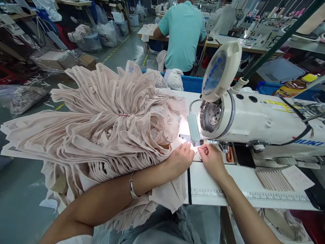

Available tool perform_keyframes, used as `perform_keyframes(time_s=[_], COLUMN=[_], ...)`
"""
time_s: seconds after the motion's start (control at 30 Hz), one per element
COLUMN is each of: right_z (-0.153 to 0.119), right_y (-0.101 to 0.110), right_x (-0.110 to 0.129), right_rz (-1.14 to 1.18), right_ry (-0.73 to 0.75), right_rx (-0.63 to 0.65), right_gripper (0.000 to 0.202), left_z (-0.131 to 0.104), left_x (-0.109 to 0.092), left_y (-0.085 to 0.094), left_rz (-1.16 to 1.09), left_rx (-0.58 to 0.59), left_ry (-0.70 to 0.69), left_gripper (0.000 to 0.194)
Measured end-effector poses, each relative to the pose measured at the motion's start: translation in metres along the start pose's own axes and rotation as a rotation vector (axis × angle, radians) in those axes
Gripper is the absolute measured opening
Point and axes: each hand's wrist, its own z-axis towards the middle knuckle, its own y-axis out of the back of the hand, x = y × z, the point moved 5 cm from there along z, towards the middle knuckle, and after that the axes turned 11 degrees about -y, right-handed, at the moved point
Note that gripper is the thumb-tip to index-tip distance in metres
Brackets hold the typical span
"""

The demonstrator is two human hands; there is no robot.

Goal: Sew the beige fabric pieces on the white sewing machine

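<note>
At the sewing machine (256, 118), my left hand (179, 159) is closed with fingertips pinched on a pale pink fabric piece (196, 156) just in front of the needle area. Close by on the right, my right hand (212, 160) pinches the same piece between thumb and fingers. The two hands are a short gap apart, and much of the piece is hidden under them. A big heap of pale pink garments (101, 125) with lace parts lies left of the machine, my left forearm resting across its front. A small lamp (193, 127) lights the sewing spot.
A ruler strip (254, 196) runs along the table's front edge. To the right lie an orange-handled tool (229, 155), a dark phone-like slab (243, 155), a stack of fabric strips (275, 179) and a paper sheet (297, 177). Ahead sits a person in a turquoise shirt (184, 35).
</note>
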Motion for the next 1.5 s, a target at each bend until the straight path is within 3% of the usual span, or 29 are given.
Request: perform_keyframes(time_s=[0.1, 0.17, 0.27, 0.47, 0.63, 0.97, 1.07, 1.27, 1.4, 1.5], right_z=[-0.001, -0.001, 0.000, 0.001, 0.001, 0.001, -0.003, -0.018, -0.024, -0.028], right_y=[0.003, 0.003, 0.002, 0.002, -0.001, -0.001, 0.005, 0.018, 0.011, 0.003], right_x=[-0.002, -0.003, -0.002, -0.001, -0.004, -0.005, -0.004, 0.008, 0.015, 0.020], right_rz=[0.052, 0.071, 0.077, 0.055, 0.047, 0.025, 0.033, -0.020, -0.230, -0.417], right_ry=[-0.036, -0.062, -0.093, -0.095, -0.096, -0.041, 0.050, 0.450, 0.533, 0.526], right_rx=[-0.014, 0.011, 0.031, 0.011, 0.013, -0.022, -0.039, -0.070, -0.098, -0.095], right_gripper=[0.025, 0.024, 0.025, 0.028, 0.027, 0.026, 0.025, 0.026, 0.027, 0.033], left_z=[0.001, 0.002, 0.002, 0.000, 0.000, -0.004, -0.004, -0.001, -0.004, -0.003], left_x=[0.011, 0.009, -0.003, -0.021, -0.023, -0.025, -0.026, -0.024, -0.013, -0.010], left_y=[0.001, 0.003, 0.002, -0.002, -0.003, -0.008, -0.009, -0.015, -0.003, 0.004], left_rz=[-0.317, -0.407, -0.313, 0.095, 0.224, 0.268, 0.269, 0.202, 0.121, 0.084], left_rx=[-0.090, -0.159, -0.164, -0.025, -0.055, -0.088, -0.110, -0.182, -0.214, -0.120], left_ry=[0.170, 0.132, -0.011, -0.163, -0.181, -0.170, -0.175, -0.171, -0.002, 0.061], left_gripper=[0.024, 0.027, 0.034, 0.039, 0.039, 0.040, 0.039, 0.033, 0.029, 0.026])
